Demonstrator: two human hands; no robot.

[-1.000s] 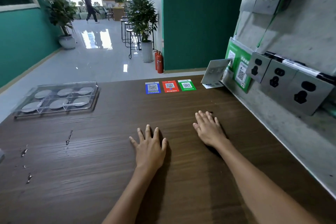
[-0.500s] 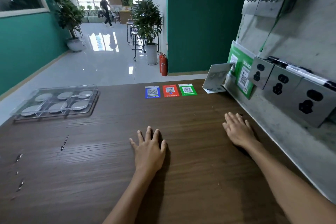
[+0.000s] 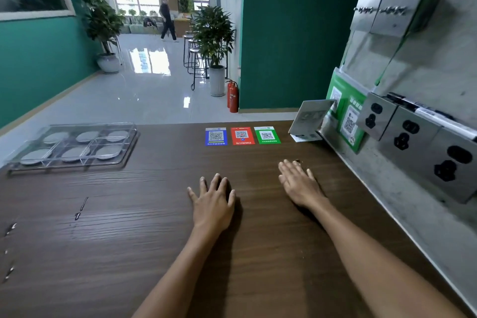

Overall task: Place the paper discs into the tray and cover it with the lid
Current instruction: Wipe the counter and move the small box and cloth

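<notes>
Six discs (image 3: 74,154) are seated in the tray (image 3: 129,148) under the lid (image 3: 85,128), both hands (image 3: 213,204) (image 3: 300,184) laid flat, fingers spread, nothing held; no further move is called for.

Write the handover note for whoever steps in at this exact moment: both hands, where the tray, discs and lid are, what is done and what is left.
Left hand: flat on the table, fingers straight, holding nothing.
Right hand: flat on the table, also holding nothing.
Tray: far left of the table, beyond both hands.
Paper discs: six, one per compartment.
Lid: clear, appears to sit over the tray.
Done: discs loaded, lid apparently on.
Left: just check the lid is seated.
</notes>
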